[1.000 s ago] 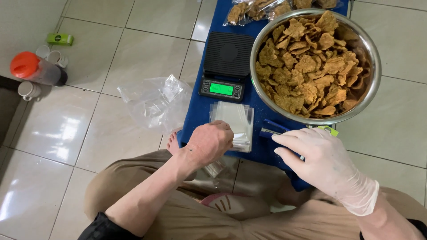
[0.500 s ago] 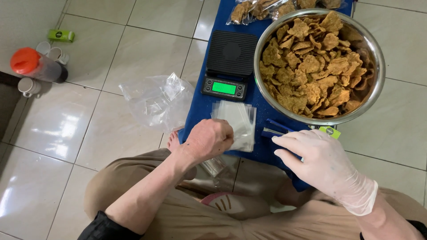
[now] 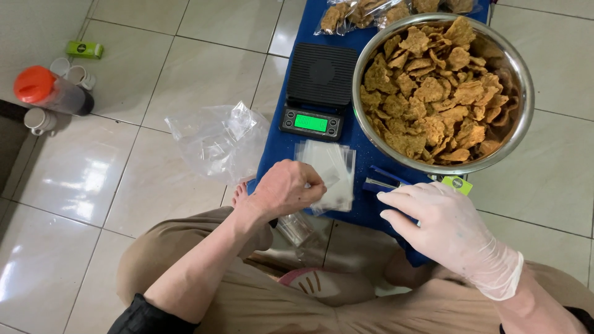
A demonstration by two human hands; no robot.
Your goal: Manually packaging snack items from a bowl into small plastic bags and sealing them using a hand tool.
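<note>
My bare left hand (image 3: 286, 187) pinches the near edge of a stack of small clear plastic bags (image 3: 331, 170) lying on a blue cloth (image 3: 275, 151). My right hand (image 3: 436, 226), in a white glove, hovers with spread fingers just below a big steel bowl (image 3: 523, 93) heaped with brown fried chips (image 3: 433, 93), and holds nothing. A black digital scale (image 3: 317, 89) with a lit green display stands left of the bowl, behind the bags.
Crumpled clear plastic bags (image 3: 213, 139) lie on the tiled floor to the left. Far left stand an orange-capped bottle (image 3: 49, 91), small white cups (image 3: 74, 71) and a green box (image 3: 85, 49). Filled chip bags (image 3: 365, 11) lie behind the bowl. My knees fill the lower edge.
My left hand has slid a little right and forward onto the bag stack. The gloved right hand has hardly moved.
</note>
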